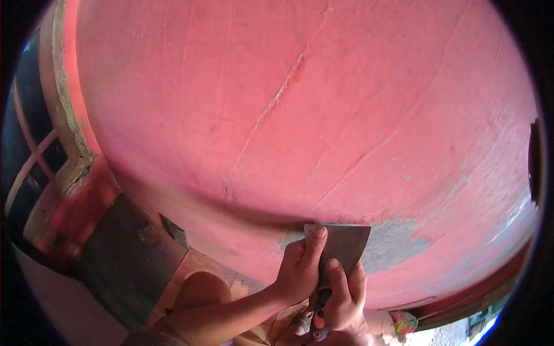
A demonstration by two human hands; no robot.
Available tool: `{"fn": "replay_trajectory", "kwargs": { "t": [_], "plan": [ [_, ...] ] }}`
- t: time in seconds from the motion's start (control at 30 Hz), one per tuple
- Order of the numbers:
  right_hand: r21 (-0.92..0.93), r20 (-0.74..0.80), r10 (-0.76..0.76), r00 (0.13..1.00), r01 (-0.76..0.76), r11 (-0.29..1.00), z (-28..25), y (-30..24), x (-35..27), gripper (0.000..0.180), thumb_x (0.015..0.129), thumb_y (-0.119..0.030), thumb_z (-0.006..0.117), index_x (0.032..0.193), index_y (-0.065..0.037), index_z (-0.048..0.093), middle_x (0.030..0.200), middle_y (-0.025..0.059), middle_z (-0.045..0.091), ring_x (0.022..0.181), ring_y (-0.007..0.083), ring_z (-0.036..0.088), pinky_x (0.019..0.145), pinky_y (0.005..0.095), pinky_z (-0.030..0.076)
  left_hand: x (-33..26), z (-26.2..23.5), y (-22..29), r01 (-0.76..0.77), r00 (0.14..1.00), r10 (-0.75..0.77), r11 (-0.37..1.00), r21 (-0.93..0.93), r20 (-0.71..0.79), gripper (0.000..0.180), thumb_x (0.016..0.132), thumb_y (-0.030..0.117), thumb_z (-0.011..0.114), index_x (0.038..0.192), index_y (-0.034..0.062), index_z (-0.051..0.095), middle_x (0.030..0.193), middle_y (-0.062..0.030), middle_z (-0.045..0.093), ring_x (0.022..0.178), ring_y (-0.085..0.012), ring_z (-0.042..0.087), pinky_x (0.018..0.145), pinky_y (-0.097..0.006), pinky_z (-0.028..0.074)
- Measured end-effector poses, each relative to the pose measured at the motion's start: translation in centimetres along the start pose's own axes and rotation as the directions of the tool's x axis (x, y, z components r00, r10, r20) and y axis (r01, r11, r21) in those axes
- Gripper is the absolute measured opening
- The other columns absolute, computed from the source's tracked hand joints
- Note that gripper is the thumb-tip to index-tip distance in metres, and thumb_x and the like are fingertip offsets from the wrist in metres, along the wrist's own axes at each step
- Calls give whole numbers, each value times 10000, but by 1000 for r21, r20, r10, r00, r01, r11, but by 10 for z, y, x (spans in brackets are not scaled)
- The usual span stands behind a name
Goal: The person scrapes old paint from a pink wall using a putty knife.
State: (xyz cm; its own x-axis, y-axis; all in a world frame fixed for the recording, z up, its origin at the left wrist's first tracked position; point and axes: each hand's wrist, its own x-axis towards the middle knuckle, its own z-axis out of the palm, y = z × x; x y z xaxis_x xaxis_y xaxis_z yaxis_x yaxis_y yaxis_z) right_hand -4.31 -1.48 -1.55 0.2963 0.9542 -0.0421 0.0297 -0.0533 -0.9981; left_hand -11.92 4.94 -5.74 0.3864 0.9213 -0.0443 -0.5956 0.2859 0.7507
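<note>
A wide paint scraper (pixel 345 245) with a dark metal blade has its straight edge against the pink wall (pixel 231 104). My left hand (pixel 300 266) grips the blade's left side, thumb lying up along its face. Just to the right and lower, my right hand (pixel 346 295) is closed round the base of the blade and the handle (pixel 319 326), which is black and orange. Right of the blade, a bare grey patch (pixel 398 245) shows where the pink paint is gone. A long pale crack (pixel 279 95) runs slantwise up the wall above.
At the left stands a window frame (pixel 66 98) with a worn edge and crossed bars. Below it a dark panel (pixel 124 259) leans by the wall. My bent knee (pixel 202 291) shows over the tiled floor (pixel 167 303). A broom (pixel 404 322) with coloured bristles lies at the lower right.
</note>
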Motion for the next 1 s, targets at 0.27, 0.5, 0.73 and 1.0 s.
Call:
{"fn": "replay_trajectory", "kwargs": {
  "t": [0.27, 0.5, 0.73, 1.0],
  "plan": [
    [-51, 23, -80, 997, 81, 995, -3, 3, 4, 194, 1001, -180, 454, 1065, -14, 531, 723, 66, 590, 462, 131, 524, 402, 260, 415, 5, -6, -6, -13, 1000, 11, 998, 68, 29, 523, 1028, 456, 437, 847, 3, 627, 771, 7, 600, 713, -47, 502, 612, -240, 438],
    [6, 14, -69, 998, 69, 998, 6, 0, -1, 194, 1002, -187, 440, 1054, -13, 505, 663, 76, 575, 419, 143, 516, 365, 261, 403, 6, -3, -1, -99, 994, 103, 987, 128, -31, 535, 1024, 469, 425, 820, 14, 618, 725, 12, 585, 711, -48, 503, 611, -244, 440],
    [-13, -22, -131, 991, 131, 991, 9, 9, 1, 192, 1006, -188, 442, 1055, -10, 497, 691, 83, 588, 415, 145, 520, 354, 278, 421, 3, -2, 5, -125, 991, 130, 985, 121, -33, 479, 1024, 436, 452, 862, 19, 623, 762, 9, 599, 741, -51, 516, 638, -250, 448],
    [-42, 30, -111, 993, 112, 993, 15, 9, 9, 186, 1002, -196, 460, 1067, -25, 494, 641, 76, 562, 406, 149, 510, 355, 269, 423, 6, -15, 22, -193, 981, 193, 977, 88, 7, 509, 1017, 453, 460, 737, 49, 592, 656, 38, 551, 621, -40, 487, 523, -251, 399]
  ]
}}
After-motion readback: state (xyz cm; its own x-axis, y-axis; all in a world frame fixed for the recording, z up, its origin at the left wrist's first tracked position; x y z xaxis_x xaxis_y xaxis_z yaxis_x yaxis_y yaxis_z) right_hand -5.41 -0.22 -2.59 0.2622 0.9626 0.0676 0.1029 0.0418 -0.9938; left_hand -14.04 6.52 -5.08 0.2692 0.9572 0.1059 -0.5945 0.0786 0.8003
